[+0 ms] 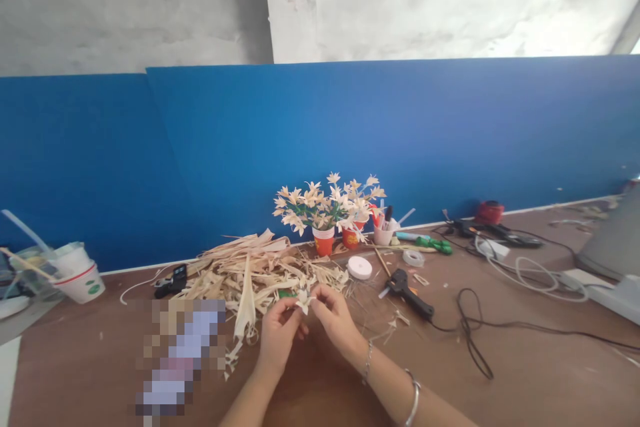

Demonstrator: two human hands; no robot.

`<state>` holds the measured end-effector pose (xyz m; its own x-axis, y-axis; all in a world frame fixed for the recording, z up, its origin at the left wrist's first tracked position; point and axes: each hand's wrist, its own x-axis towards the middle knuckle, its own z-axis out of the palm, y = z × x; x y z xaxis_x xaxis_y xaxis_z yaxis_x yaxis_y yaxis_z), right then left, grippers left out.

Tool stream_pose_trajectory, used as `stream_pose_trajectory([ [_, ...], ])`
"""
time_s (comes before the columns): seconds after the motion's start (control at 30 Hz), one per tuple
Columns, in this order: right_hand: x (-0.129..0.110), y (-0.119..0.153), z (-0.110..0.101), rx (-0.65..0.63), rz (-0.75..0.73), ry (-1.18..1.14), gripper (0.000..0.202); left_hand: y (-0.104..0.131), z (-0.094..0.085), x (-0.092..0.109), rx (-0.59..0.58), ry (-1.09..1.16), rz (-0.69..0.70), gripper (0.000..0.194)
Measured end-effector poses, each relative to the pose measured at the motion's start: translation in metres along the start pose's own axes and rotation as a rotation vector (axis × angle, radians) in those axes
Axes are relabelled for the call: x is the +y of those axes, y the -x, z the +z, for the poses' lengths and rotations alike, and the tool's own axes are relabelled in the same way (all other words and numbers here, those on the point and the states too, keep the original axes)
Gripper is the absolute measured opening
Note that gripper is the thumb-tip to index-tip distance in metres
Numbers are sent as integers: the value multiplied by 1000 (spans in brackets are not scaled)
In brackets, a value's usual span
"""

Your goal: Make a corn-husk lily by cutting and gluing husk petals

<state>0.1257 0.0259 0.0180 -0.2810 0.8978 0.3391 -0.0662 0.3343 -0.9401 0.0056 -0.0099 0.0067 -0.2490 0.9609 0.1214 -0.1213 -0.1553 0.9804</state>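
Between my two hands is a small cream flower (303, 301) that looks made of dried husk. My left hand (281, 328) pinches it from the left with thumb and forefinger. From the right, the thumb and curled fingers of my right hand (336, 320) close on its petals. Just behind the hands lies a heap of dried husk strips (265, 267). Beyond it, similar flowers (320, 203) on green stems stand in a red paper cup (323, 242), with a second red cup (351, 237) beside it.
A black glue gun (410, 295) with its cord lies to the right, near a white round disc (359, 268) and a tape roll (413, 258). Cables and a power strip (600, 290) spread farther right. A white paper cup (80, 280) stands left; a blue panel (350, 127) borders the table.
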Motion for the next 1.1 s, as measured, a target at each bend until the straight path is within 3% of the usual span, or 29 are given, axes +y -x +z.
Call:
stream_pose_trajectory([
  [0.63, -9, -5, -7, -29, -30, 107, 19, 1, -1, 1, -30, 23, -30, 25],
  [0.73, -12, -17, -27, 51, 26, 285, 24, -2, -1, 0, 24, 51, -39, 25],
  [0.8, -11, -23, -42, 79, 92, 530, 18, -3, -2, 0, 57, 97, -59, 25],
  [0.93, -6, -22, -56, -91, 197, 952, 9, -6, -3, 2, 95, 254, -121, 30],
  [1.1, -9, -10, -42, -233, 180, 1176, 22, -8, -5, 5, 100, 424, -197, 35],
])
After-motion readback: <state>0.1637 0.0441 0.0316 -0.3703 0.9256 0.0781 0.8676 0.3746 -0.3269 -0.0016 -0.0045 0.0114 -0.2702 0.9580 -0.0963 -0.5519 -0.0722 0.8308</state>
